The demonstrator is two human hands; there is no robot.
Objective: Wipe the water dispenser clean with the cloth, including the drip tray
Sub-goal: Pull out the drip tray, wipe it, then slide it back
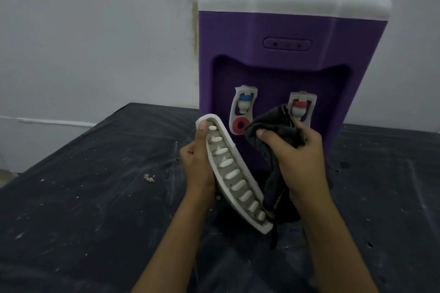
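Observation:
A purple water dispenser point(281, 59) with a white top stands on the table against the wall, its blue tap point(245, 100) and red tap point(300, 106) facing me. My left hand point(197, 162) holds the white slotted drip tray point(234, 173) up on edge in front of the dispenser, thumb on its upper end. My right hand point(292, 154) grips a dark cloth point(273, 126), bunched above the fingers and hanging down beside the tray's right side. The cloth touches the tray near its lower end.
The table point(95, 197) is covered in a dark, dusty, scratched sheet with white specks. A small pale crumb pile point(149, 177) lies left of my hands. A stained grey wall point(95, 31) rises behind.

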